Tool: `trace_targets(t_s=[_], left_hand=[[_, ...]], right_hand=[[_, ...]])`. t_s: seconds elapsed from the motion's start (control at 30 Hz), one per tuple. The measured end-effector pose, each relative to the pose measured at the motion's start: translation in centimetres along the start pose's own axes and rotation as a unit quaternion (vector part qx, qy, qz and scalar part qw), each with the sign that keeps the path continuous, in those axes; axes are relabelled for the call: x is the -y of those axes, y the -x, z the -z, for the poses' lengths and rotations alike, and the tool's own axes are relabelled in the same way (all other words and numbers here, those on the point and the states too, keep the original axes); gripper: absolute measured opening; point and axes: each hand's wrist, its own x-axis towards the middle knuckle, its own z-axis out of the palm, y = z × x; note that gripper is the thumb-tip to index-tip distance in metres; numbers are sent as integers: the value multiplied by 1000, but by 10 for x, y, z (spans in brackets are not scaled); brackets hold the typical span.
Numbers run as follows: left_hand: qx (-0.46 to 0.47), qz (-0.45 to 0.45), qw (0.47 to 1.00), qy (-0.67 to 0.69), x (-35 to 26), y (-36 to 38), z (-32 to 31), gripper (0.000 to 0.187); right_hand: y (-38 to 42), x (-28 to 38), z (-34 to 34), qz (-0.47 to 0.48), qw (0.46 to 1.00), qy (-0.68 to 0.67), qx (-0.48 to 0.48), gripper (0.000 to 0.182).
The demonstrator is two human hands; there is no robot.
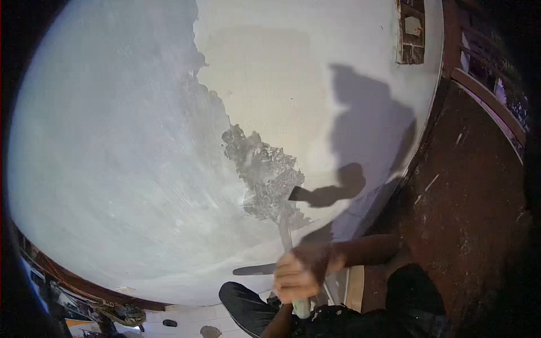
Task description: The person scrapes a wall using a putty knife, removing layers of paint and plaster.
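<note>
My left hand [296,281] and my right hand [318,256] meet low in front of the wall, overlapping and smeared by motion. Fingers of both are closed round tools. A dark flat scraper blade [253,270] points left from them, and a paler blurred scraper blade [286,231] points up towards the wall. Below the fingers shows a pale green handle [301,307]; which hand grips it is hard to tell. Above the hands, a rough grey patch [265,174] lies between the smooth grey coat [124,146] and the cream wall surface [259,67].
My shadow [369,118] falls on the wall. A framed opening [411,31] is at upper right, beside a brown floor [468,186]. Pale tiles [191,321] and assorted clutter [112,315] lie at lower left. My dark-clothed knee [245,307] is below the hands.
</note>
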Motion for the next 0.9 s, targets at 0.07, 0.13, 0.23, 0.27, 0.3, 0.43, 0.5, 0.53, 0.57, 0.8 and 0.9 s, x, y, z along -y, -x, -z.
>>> trace_targets(t_s=[0.07, 0.13, 0.23, 0.27, 0.3, 0.43, 0.5, 0.53, 0.57, 0.8, 0.9], left_hand=[[29, 74, 996, 27, -36, -3, 39, 24], [8, 88, 996, 16, -46, -6, 43, 26], [-1, 68, 996, 65, -47, 5, 41, 27], [-16, 50, 994, 100, -47, 0, 38, 27], [-30, 35, 990, 132, -45, 0, 38, 27], [23, 88, 993, 74, -52, -8, 55, 28], [-52, 93, 992, 65, -42, -12, 46, 26], [-42, 114, 987, 100, -39, -21, 53, 26], [-28, 141, 980, 137, -37, -21, 64, 25], [217, -110, 855, 459, -232, -44, 342, 22], [385, -404, 680, 475, -280, -44, 397, 23]], right_hand=[[25, -18, -4, -75, 996, -43, -5, 17], [39, -21, -13, -114, 984, -138, 2, 20], [16, 0, -11, -46, 996, -7, 80, 22], [2, 10, -9, -4, 998, 17, 56, 24], [4, 5, -11, -13, 999, 26, 36, 23], [81, -44, -21, -256, 965, -47, 11, 23], [107, -17, -20, -254, 966, -52, -18, 21], [126, -6, -21, -262, 965, -21, -22, 22], [153, 7, -28, -361, 924, -124, 21, 22], [347, 98, -174, -528, 831, -55, 166, 29], [396, 142, -232, -520, 798, -148, 265, 25]])
